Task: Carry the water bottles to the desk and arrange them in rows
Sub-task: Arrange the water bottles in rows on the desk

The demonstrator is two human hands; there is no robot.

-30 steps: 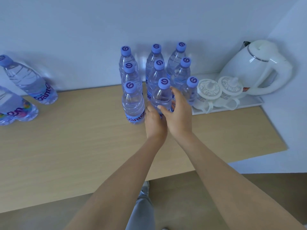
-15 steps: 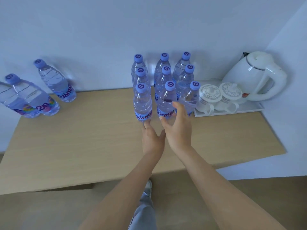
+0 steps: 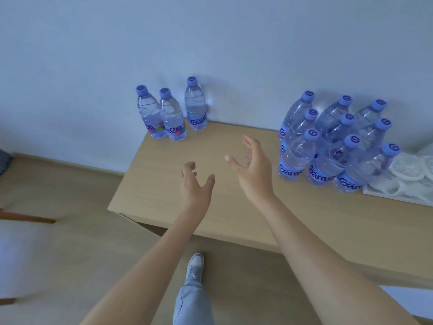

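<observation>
Several clear water bottles with purple caps stand in three close rows (image 3: 332,141) at the right of the light wooden desk (image 3: 164,174). Three more bottles (image 3: 168,113) stand by the wall at the desk's far left corner. My left hand (image 3: 195,184) hovers above the middle of the desk, fingers loosely spread, holding nothing. My right hand (image 3: 253,167) is raised beside it, fingers spread and slightly bent, empty, a short way left of the rows.
A white tray (image 3: 379,193) with white lidded cups sits at the right edge, touching the nearest bottle. A white chair seat (image 3: 21,256) with wooden trim is at lower left. My shoe and trouser leg (image 3: 193,289) show on the floor below.
Both hands have let go of the front bottles and drawn back to the left. The view has swung left, bringing the three far-left bottles near the centre.
</observation>
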